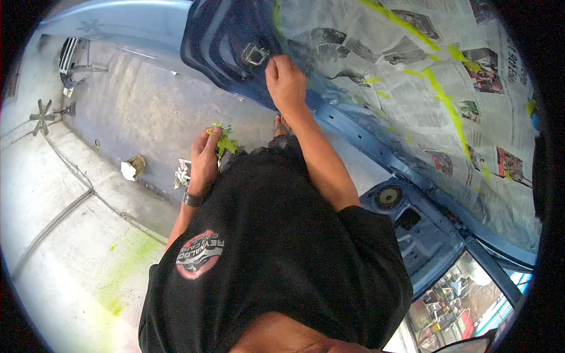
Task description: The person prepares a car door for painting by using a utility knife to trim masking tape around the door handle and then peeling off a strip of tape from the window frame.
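Observation:
My left hand (205, 154), with a dark band on its wrist, is closed on crumpled yellow-green tape scraps (226, 143) in front of my black shirt. My right hand (286, 84) reaches up to the blue car body, with its fingers bent and pressed together. Just left of its fingertips sits a metal latch (255, 55) on the dark blue curved panel (218, 35). Whatever lies between the right fingertips is hidden. Right beside that hand, printed newspaper (382, 76) covers the car opening, with strips of yellow-green tape (444, 103) along it.
An open car door with a round speaker (389, 196) and a window stands at the lower right. On the floor to my left are a small can (134, 167) and crumpled paper (183, 173). A pale wall (53, 194) with a pipe runs along the left.

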Action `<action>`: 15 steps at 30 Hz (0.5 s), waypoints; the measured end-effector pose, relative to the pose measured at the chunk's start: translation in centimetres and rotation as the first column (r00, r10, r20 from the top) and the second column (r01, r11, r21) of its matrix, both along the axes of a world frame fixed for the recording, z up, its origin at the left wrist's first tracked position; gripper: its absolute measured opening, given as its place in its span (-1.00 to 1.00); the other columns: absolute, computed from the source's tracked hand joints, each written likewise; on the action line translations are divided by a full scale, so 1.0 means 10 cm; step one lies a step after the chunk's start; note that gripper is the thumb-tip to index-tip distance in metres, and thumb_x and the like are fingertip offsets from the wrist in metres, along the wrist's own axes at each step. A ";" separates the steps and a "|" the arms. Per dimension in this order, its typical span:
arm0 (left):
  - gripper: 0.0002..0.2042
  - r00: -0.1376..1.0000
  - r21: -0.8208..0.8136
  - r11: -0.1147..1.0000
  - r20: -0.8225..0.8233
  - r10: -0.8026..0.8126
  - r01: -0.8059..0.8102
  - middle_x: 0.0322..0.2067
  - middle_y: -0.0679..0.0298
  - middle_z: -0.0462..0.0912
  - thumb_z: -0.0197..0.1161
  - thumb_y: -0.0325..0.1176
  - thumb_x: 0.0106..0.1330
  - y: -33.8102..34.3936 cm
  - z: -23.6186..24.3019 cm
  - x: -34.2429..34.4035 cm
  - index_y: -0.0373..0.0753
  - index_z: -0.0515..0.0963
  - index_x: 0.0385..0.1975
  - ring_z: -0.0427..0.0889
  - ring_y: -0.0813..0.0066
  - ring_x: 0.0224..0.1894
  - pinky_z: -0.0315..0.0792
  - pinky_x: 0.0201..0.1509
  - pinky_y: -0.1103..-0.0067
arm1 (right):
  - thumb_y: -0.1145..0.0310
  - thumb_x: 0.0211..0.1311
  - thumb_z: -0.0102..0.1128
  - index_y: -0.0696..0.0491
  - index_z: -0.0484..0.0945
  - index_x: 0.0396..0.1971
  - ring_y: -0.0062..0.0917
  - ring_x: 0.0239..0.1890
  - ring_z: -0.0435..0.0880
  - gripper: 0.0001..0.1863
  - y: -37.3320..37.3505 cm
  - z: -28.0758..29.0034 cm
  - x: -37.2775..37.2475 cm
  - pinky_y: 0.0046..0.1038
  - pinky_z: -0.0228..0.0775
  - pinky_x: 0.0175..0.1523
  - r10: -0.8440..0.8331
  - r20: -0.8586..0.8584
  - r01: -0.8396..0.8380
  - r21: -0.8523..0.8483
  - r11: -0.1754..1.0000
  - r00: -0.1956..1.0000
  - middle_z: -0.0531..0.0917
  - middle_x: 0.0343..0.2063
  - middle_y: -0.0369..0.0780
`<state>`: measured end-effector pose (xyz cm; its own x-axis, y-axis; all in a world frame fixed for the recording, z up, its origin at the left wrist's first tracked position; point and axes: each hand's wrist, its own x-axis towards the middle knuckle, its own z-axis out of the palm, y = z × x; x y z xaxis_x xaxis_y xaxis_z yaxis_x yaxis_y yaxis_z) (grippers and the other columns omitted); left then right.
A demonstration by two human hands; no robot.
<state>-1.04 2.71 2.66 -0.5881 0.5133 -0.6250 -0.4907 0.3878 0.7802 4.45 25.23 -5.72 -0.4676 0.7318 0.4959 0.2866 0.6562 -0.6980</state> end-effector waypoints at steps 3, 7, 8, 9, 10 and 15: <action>-0.75 0.993 0.060 0.992 0.049 0.109 -0.111 -0.37 0.34 0.59 0.11 -0.22 0.43 -0.03 -0.07 0.04 -0.32 0.53 -0.23 0.56 0.62 -0.35 0.44 -0.25 0.66 | 0.41 0.17 0.24 0.11 0.49 -0.35 -0.16 -0.53 0.61 -0.87 -0.03 0.04 0.08 -0.25 0.42 -0.43 -0.063 -0.117 0.060 -0.030 0.998 0.991 0.59 -0.56 -0.08; -0.73 0.991 0.063 0.991 0.071 0.109 -0.114 -0.36 0.32 0.59 0.11 -0.21 0.42 -0.04 -0.07 0.03 -0.34 0.53 -0.21 0.58 0.60 -0.33 0.45 -0.23 0.65 | 0.37 0.21 0.24 0.13 0.55 -0.27 -0.26 -0.55 0.62 -0.83 0.01 0.18 0.10 -0.34 0.41 -0.44 0.033 -0.097 -0.053 -0.214 0.975 0.995 0.62 -0.54 -0.09; -0.73 0.992 0.068 0.991 0.068 0.107 -0.112 -0.35 0.32 0.60 0.11 -0.21 0.42 -0.04 -0.08 0.02 -0.34 0.53 -0.20 0.58 0.59 -0.33 0.46 -0.23 0.64 | 0.36 0.20 0.25 0.14 0.57 -0.27 -0.29 -0.56 0.62 -0.82 0.02 0.19 0.10 -0.37 0.41 -0.44 0.112 -0.065 -0.126 -0.266 0.956 0.992 0.63 -0.55 -0.10; -0.73 0.992 0.070 0.991 0.069 0.108 -0.113 -0.35 0.32 0.60 0.11 -0.21 0.42 -0.05 -0.08 0.02 -0.34 0.53 -0.20 0.58 0.59 -0.33 0.46 -0.23 0.64 | 0.36 0.20 0.25 0.14 0.57 -0.27 -0.29 -0.56 0.62 -0.82 0.04 0.18 0.10 -0.37 0.41 -0.44 0.113 -0.064 -0.126 -0.265 0.956 0.992 0.63 -0.55 -0.10; -0.73 0.994 0.046 0.994 0.058 0.098 -0.101 -0.35 0.31 0.60 0.11 -0.21 0.42 -0.01 -0.02 0.04 -0.34 0.53 -0.20 0.59 0.59 -0.33 0.46 -0.23 0.64 | 0.35 0.21 0.23 0.12 0.58 -0.26 -0.27 -0.55 0.63 -0.82 0.07 0.15 0.11 -0.35 0.42 -0.44 0.133 -0.090 -0.152 -0.261 0.953 0.987 0.63 -0.57 -0.09; -0.73 0.993 0.046 0.994 0.057 0.099 -0.102 -0.35 0.31 0.60 0.12 -0.21 0.42 -0.01 -0.03 0.05 -0.34 0.52 -0.20 0.59 0.58 -0.33 0.46 -0.22 0.63 | 0.33 0.22 0.21 0.11 0.62 -0.29 -0.22 -0.53 0.65 -0.83 0.21 0.18 0.15 -0.34 0.44 -0.43 0.207 -0.094 -0.227 -0.422 0.878 0.974 0.63 -0.56 -0.06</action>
<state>-0.59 2.61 2.35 -0.6043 0.4841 -0.6328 -0.5674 0.2962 0.7683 5.92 27.32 -3.94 -0.6238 0.7600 0.1824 0.1334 0.3335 -0.9332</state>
